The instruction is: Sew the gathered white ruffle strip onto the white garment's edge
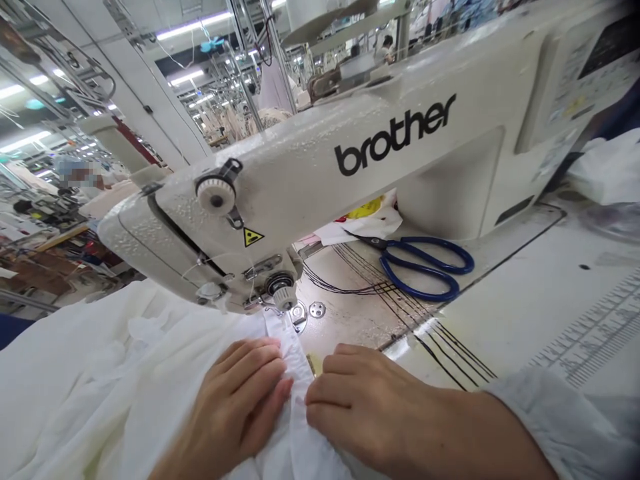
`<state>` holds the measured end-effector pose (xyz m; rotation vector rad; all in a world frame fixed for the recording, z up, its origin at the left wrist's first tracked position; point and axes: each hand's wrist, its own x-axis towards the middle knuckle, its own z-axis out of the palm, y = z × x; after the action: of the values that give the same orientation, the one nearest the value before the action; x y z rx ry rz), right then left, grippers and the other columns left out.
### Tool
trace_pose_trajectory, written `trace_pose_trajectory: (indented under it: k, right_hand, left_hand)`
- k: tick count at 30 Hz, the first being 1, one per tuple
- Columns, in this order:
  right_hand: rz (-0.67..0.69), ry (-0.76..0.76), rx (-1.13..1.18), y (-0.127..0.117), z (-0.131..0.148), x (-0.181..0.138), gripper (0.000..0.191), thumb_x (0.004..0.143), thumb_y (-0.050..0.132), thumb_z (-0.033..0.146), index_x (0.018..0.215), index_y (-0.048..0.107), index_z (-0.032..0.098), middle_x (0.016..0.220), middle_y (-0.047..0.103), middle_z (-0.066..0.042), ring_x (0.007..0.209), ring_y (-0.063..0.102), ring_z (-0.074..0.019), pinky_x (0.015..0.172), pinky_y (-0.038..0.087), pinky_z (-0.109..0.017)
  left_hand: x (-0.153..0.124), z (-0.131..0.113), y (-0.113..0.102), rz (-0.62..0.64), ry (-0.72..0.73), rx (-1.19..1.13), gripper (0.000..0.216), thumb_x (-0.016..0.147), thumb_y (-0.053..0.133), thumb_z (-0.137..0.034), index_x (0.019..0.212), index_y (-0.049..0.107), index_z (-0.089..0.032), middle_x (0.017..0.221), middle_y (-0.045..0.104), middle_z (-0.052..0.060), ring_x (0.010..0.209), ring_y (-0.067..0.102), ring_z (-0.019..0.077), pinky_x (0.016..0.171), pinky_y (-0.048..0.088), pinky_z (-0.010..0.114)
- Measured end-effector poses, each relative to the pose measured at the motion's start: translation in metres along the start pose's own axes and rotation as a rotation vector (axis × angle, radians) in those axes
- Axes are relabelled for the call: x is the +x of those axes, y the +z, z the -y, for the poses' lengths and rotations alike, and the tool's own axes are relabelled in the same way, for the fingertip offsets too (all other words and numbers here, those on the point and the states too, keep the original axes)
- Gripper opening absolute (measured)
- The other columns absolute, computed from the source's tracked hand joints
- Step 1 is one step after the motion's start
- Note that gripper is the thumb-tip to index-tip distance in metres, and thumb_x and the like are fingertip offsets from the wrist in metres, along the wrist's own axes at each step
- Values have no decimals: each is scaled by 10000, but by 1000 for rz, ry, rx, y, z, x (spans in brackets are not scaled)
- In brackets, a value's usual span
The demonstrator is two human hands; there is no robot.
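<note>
A white Brother industrial sewing machine [300,180] fills the upper middle of the view, its steel presser foot [283,293] resting on a folded strip of white cloth [293,373]. My left hand [240,393] and my right hand [360,400] lie on either side of that strip, just in front of the foot, with their fingers pinching the folds. A large mass of white fabric [90,380] spreads out to the left. The needle is hidden behind the machine's head. A grey cuff [545,427] covers my right wrist.
Blue-handled scissors [423,267] lie on the white sewing table [505,313] right of the foot. A printed ruler scale [590,340] runs along the table's right side. White cloth [607,167] lies far right. A person [75,177] works in the background at left.
</note>
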<state>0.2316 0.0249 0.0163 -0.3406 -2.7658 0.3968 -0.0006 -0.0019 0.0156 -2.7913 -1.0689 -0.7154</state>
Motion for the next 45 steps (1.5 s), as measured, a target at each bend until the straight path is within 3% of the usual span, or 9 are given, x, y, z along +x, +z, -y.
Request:
trace_pose_trajectory:
  k: [8,14,20,27,31,37,40,43,45]
  right_hand:
    - [-89,9,68,11,-2,-2,140,914,565,87,786,606,128,824,659,-19,752,528,-148,688,391,-295]
    - [-190,149,192,19,-13,11,120,868,609,92,772,660,144,774,670,-4,712,595,-144,665,411,-286]
    - [-226,185,237,23,-23,23,138,834,619,63,743,688,140,797,688,-14,718,608,-141,639,423,-255]
    - [-259,195,262,25,-20,19,129,844,620,66,807,708,153,842,713,-14,758,634,-145,681,434,-255]
    - [-207,221,232,23,-16,19,152,838,630,54,734,684,151,777,713,6,725,636,-140,685,420,-270]
    - [-150,267,151,23,-18,26,190,866,592,62,714,651,160,774,701,26,724,627,-135,700,385,-305]
    - [-132,269,142,22,-18,27,169,873,606,78,735,651,164,818,708,23,736,616,-145,708,378,-322]
    - [-140,231,89,21,-16,21,149,912,581,125,779,632,170,836,689,23,775,586,-163,764,385,-342]
    - [-163,186,24,21,-14,15,124,928,555,132,825,609,175,859,668,20,796,553,-177,777,383,-349]
  left_hand:
    - [-2,0,5,-14,-48,34,298,817,624,-20,1083,629,-154,1068,677,92,1029,607,167,909,499,326]
    - [2,13,5,-50,-65,52,261,822,630,-38,1052,638,-162,1015,701,69,1013,631,152,910,505,305]
    - [5,27,6,-71,-88,66,249,834,622,-54,1047,634,-181,1031,700,49,994,635,148,907,510,306]
    - [5,25,7,-52,-144,69,236,852,605,-98,1070,619,-186,1035,690,58,1003,631,168,912,524,319]
    - [3,26,7,-21,-159,49,243,857,588,-98,1082,617,-186,1045,690,66,1009,636,176,919,525,319]
    - [5,44,1,33,-84,214,226,886,575,-186,1105,622,-210,921,710,49,782,659,174,712,549,317]
    - [9,30,-2,44,-130,281,178,903,541,-197,1050,641,-216,863,698,39,720,636,185,662,545,343]
    - [8,-1,2,-82,-289,218,182,908,512,-166,1035,633,-211,1033,683,64,935,645,194,796,565,331]
    - [3,-17,8,-121,-323,164,198,905,513,-158,1063,623,-202,1116,671,66,1066,624,179,901,548,293]
